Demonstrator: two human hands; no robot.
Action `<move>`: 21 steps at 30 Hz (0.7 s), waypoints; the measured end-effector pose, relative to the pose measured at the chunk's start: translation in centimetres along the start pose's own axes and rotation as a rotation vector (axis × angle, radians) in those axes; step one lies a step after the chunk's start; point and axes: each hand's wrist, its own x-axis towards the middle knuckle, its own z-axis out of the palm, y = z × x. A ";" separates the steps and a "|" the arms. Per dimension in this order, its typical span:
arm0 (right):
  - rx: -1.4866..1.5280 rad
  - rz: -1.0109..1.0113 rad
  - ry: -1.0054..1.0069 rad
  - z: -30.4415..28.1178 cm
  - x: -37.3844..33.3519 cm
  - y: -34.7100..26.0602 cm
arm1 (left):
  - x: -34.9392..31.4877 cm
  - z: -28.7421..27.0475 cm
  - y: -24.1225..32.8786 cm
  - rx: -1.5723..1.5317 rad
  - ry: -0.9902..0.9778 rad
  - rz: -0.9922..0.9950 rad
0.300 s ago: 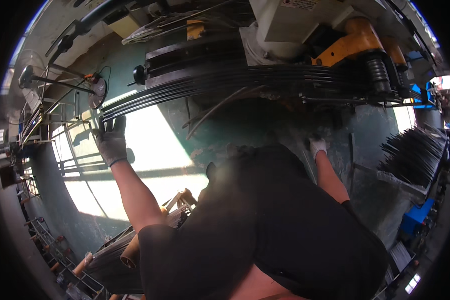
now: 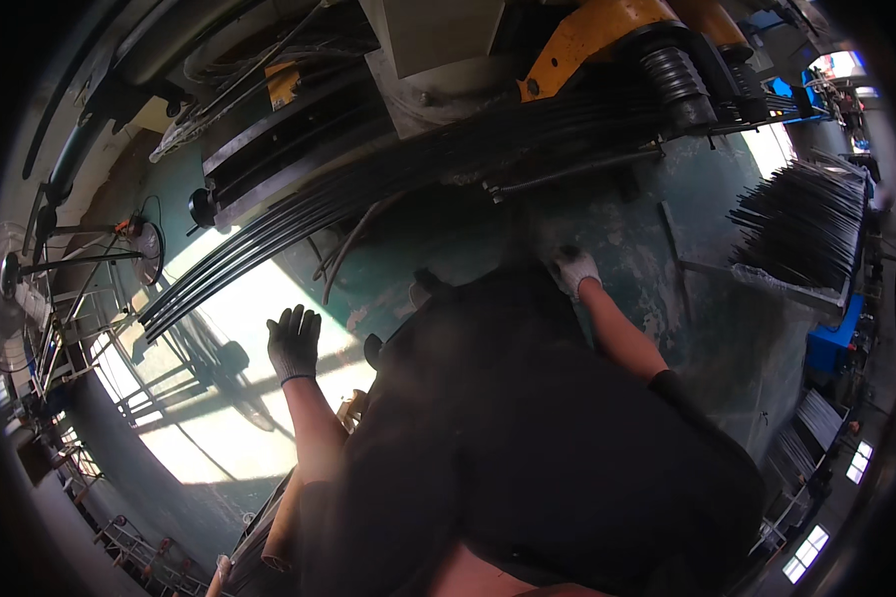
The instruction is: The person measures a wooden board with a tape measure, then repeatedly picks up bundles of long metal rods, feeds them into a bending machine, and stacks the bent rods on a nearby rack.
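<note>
gloved hands at a bundle of long dark steel rods fed into a bending machine

the bundle of rods (image 2: pixel 368 194) is a set of thin, dark, near-black bars lying side by side, running from the lower left up across the picture to the grooved black rollers (image 2: pixel 682 85) under the yellow machine arm (image 2: pixel 587 35); the bars look curved by the lens and their left ends hang over the sunlit patch of floor (image 2: pixel 219 418). the left hand (image 2: pixel 294 343), in a dark glove, is raised with fingers spread and apart, gripping nothing, just below the rods and not touching them. the right hand (image 2: pixel 573 269), in a whitish glove, is pressed against the green machine body (image 2: pixel 627 249) beneath the rods; whether its fingers are closed on anything cannot be told. a second stack of dark bars (image 2: pixel 801 224) lies on a rack well apart at the right.
</note>
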 end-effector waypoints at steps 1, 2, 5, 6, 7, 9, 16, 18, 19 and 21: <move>0.061 0.054 -0.044 -0.6 -0.3 0.5 | 1.0 -3.4 0.3 -0.850 0.225 -0.148; 0.157 0.166 -0.035 -1.4 -0.8 0.9 | 2.1 -6.5 0.0 -1.027 0.302 -0.164; 0.323 0.389 -0.059 -5.0 -0.4 2.6 | 6.8 -13.2 -0.2 -1.080 0.590 -0.175; 0.304 0.403 -0.109 -6.1 0.5 3.9 | 8.9 -14.6 -0.7 -0.964 0.589 -0.125; 0.284 0.415 -0.159 -7.6 2.1 5.3 | 10.6 -16.3 -1.0 -1.041 0.577 -0.150; 0.278 0.444 -0.255 -9.4 5.9 9.7 | 13.8 -20.6 -2.3 -1.190 0.561 -0.189; 0.276 0.304 -0.125 -13.0 18.1 19.7 | 19.0 -33.1 1.1 -2.166 0.184 -0.439; 0.273 0.146 -0.030 -17.8 18.3 16.0 | 19.6 -34.2 2.6 -2.269 0.148 -0.363; 0.259 -0.020 0.063 -18.3 18.7 15.9 | 19.6 -34.8 3.1 -2.310 0.139 -0.329; 0.373 -0.046 0.077 -19.7 18.9 13.8 | 19.4 -35.4 4.4 -2.403 0.122 -0.277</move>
